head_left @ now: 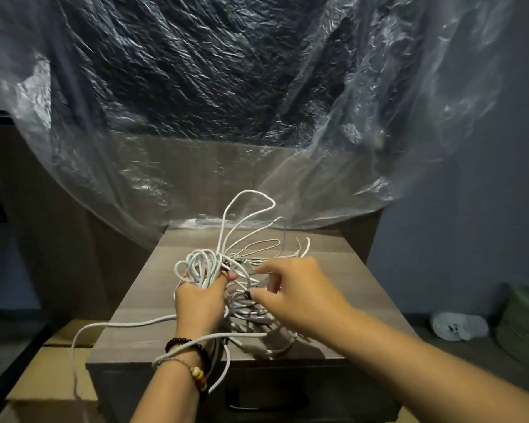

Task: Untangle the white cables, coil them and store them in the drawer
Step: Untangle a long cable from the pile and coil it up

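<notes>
Under both hands, the white cables (226, 270) blur into one tangle; left hand (200, 297) grips loops, right hand (297, 291) pinches a strand.

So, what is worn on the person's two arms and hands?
Both arms are bare, with no sleeves in view. The left wrist carries a dark beaded bracelet and a thin string bracelet with cream, red, yellow and green beads. The fingernails of the left hand look dark. The right hand and its wrist wear nothing visible.

Left hand (199, 297) gripping tangled white cables (226, 254), right hand (297, 291) pinching a strand.
</notes>
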A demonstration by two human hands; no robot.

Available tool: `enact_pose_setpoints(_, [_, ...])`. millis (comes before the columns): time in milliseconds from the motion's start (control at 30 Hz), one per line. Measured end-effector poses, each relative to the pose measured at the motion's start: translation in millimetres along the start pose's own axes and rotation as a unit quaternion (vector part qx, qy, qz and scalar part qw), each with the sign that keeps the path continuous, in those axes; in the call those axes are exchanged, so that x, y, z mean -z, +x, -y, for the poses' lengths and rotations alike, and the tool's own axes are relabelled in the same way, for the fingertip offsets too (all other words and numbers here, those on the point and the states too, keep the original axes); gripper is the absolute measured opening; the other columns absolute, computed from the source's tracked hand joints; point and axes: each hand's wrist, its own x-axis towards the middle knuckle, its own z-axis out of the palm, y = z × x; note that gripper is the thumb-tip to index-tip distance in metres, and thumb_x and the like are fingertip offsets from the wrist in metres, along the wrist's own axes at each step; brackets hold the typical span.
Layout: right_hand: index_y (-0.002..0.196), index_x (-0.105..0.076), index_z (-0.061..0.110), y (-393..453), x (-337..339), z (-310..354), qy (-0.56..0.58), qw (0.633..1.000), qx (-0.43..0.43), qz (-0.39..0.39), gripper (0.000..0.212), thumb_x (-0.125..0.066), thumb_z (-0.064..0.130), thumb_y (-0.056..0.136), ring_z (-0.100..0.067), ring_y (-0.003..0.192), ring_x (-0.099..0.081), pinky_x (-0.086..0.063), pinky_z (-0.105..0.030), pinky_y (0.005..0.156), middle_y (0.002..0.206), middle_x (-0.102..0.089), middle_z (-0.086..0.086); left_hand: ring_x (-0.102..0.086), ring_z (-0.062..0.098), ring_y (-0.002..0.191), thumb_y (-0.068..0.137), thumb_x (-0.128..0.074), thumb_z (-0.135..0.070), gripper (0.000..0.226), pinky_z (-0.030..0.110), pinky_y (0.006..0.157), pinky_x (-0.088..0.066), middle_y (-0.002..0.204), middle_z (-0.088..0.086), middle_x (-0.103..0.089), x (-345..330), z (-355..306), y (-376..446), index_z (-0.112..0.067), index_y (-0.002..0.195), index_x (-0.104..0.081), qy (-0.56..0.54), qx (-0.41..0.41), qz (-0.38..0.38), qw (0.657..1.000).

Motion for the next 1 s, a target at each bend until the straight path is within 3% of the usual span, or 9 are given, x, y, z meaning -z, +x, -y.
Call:
enact_pose_setpoints(133, [0.107, -0.072, 0.029, 23, -26, -6, -0.026, 0.998, 0.023, -0.052, 0.024, -0.062, 0.037, 0.087, -0.018, 0.093, -0.061, -0.051, -0.036, 0.08, 0.092, -0.065, 0.005, -0.044, 0.013, 0.039, 0.084, -0.065, -0.002, 0.014, 0.02, 0.038, -0.038, 0.044, 0.002, -0.051, 4, -1, -4, -0.003, 0.071, -0.07, 0.011, -0.019, -0.006, 1.0])
enact_pose_setpoints(267, [0.114, -0.069, 0.036, 26, -27, -1, -0.022, 0.998, 0.052, -0.042, 0.035, -0.064, 0.047, 0.081, -0.015, 0.089, -0.055, -0.046, -0.029, 0.074, 0.084, -0.046, 0.008, -0.05, 0.016, 0.047, 0.086, -0.064, -0.003, 0.017, 0.019, 0.038, -0.04, 0.054, 0.008, -0.056, 5, -3, -5, -0.007, 0.07, -0.068, 0.019, -0.024, -0.011, 0.999])
enact_pose_setpoints(367, [0.109, -0.072, 0.033, 30, -24, 3, -0.051, 0.994, 0.067, -0.063, 0.027, -0.058, 0.041, 0.087, -0.02, 0.086, -0.056, -0.045, -0.032, 0.073, 0.083, -0.045, 0.005, -0.048, 0.014, 0.044, 0.086, -0.066, -0.005, 0.016, 0.018, 0.038, -0.038, 0.054, 0.007, -0.055, 3, -2, -6, -0.006, 0.07, -0.065, 0.033, -0.023, -0.01, 0.999])
enact_pose_setpoints(467, [0.085, -0.077, 0.024, 37, -22, 2, -0.099, 0.984, 0.106, -0.105, 0.023, -0.057, 0.037, 0.085, -0.023, 0.069, -0.05, -0.035, -0.031, 0.062, 0.073, -0.04, 0.004, -0.045, 0.013, 0.043, 0.084, -0.068, -0.006, 0.017, 0.017, 0.036, -0.036, 0.051, 0.004, -0.053, 1, -2, -8, -0.007, 0.067, -0.064, 0.034, -0.023, 0.003, 0.999])
enact_pose_setpoints(533, [0.062, -0.069, 0.016, 46, -16, 0, -0.102, 0.981, 0.094, -0.133, 0.026, -0.057, 0.034, 0.077, -0.023, 0.059, -0.045, -0.033, -0.031, 0.055, 0.063, -0.042, 0.001, -0.045, 0.01, 0.042, 0.085, -0.067, -0.005, 0.013, 0.017, 0.037, -0.037, 0.05, 0.001, -0.058, 0, -1, -8, -0.004, 0.072, -0.068, 0.02, -0.022, 0.01, 1.0])
enact_pose_setpoints(667, [0.044, -0.049, 0.014, 69, 16, 1, 0.067, 0.987, 0.002, -0.149, 0.035, -0.059, 0.022, 0.076, -0.012, 0.048, -0.041, -0.04, -0.026, 0.054, 0.048, -0.043, -0.007, -0.045, 0.011, 0.045, 0.088, -0.065, -0.006, 0.011, 0.022, 0.045, -0.039, 0.055, 0.002, -0.064, 2, 2, -2, -0.004, 0.081, -0.074, 0.006, -0.008, 0.017, 1.0])
enact_pose_setpoints(733, [0.056, -0.06, 0.005, 82, 36, 4, 0.203, 0.97, -0.054, -0.124, 0.029, -0.055, 0.014, 0.083, -0.012, 0.051, -0.057, -0.053, -0.027, 0.055, 0.058, -0.059, -0.015, -0.045, 0.013, 0.045, 0.087, -0.065, -0.006, 0.013, 0.023, 0.046, -0.039, 0.056, 0.006, -0.061, 3, 5, 0, -0.004, 0.08, -0.075, 0.005, -0.006, 0.016, 1.0])
enact_pose_setpoints(833, [0.071, -0.056, 0.001, 93, 62, 14, 0.362, 0.922, -0.125, -0.056, 0.025, -0.043, 0.003, 0.093, -0.032, 0.064, -0.064, -0.057, -0.034, 0.052, 0.07, -0.063, -0.019, -0.045, 0.017, 0.048, 0.085, -0.067, -0.004, 0.011, 0.028, 0.051, -0.039, 0.056, 0.01, -0.058, 1, 6, -1, -0.003, 0.077, -0.076, -0.014, 0.004, 0.015, 1.0])
enact_pose_setpoints(1000, [0.078, -0.051, 0.003, 104, 87, 23, 0.396, 0.905, -0.103, -0.115, 0.026, -0.035, 0.0, 0.098, -0.032, 0.058, -0.066, -0.059, -0.035, 0.053, 0.07, -0.063, -0.019, -0.048, 0.018, 0.05, 0.082, -0.072, -0.006, 0.007, 0.026, 0.047, -0.039, 0.055, 0.006, -0.059, 2, 5, 2, -0.005, 0.076, -0.075, 0.02, -0.008, 0.021, 1.0])
